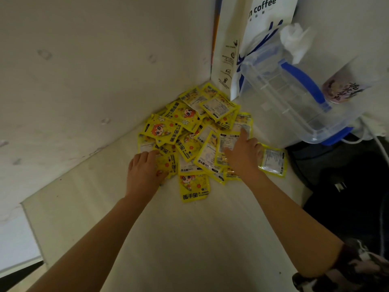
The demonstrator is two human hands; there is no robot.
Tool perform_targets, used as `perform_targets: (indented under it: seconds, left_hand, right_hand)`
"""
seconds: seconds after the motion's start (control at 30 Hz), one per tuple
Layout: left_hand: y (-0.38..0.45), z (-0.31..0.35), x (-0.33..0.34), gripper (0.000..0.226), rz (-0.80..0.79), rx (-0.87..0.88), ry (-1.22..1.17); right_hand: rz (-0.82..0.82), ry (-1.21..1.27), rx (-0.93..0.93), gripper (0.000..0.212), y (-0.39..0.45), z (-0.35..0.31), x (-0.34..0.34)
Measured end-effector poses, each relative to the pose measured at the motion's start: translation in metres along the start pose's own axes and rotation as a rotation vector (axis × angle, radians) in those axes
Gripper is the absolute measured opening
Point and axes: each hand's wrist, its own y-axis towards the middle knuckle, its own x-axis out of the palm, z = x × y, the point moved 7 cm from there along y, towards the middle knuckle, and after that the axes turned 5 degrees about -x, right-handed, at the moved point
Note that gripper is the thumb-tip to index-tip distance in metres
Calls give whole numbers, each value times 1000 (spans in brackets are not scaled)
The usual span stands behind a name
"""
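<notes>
A heap of several yellow hand-warmer packets (189,131) lies on a white tabletop (189,239), pushed into the corner where two walls meet. My left hand (143,171) rests on the heap's left edge, its fingers spread over the packets. My right hand (242,154) lies flat on the right side of the heap, the forefinger stretched out over a packet. One packet (193,186) lies apart at the front, face up, and another packet (273,161) lies at the far right, just beside my right hand.
A clear plastic box with blue handles (294,91) stands right of the heap. Behind it lean a white coffee paper bag (259,28) and a wad of tissue (294,36). A patterned cup (345,87) stands at far right. Dark bags (341,186) lie beyond the table's right edge.
</notes>
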Motion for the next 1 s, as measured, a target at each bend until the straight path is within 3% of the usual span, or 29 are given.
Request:
perform_targets:
  seconds: [0.27,0.33,0.53,0.63,0.73,0.83,1.0]
  left_hand:
    - [-18,-12,-4,31,-44,-38,-79]
    - [-21,-16,-11,29,-26,-55,-132]
    - [-7,-26,-36,34,-48,-107,-234]
    - [18,-20,-50,42,-76,-79,-188]
    - [48,-4,-58,48,-105,2,-112]
    - [74,13,-56,55,-161,108,-26]
    - [108,25,-35,60,-262,179,117]
  right_hand:
    - [-52,349,73,114,-7,8,1]
    - [-53,429,42,101,-11,6,-3]
    - [-19,465,-140,28,-21,-5,-28]
    - [16,365,-318,14,-21,-23,-48]
    - [-89,121,-549,25,-21,-47,-51]
    - [-237,-114,-703,23,-21,-61,-39]
    - [-234,-470,-853,34,-17,-74,-10]
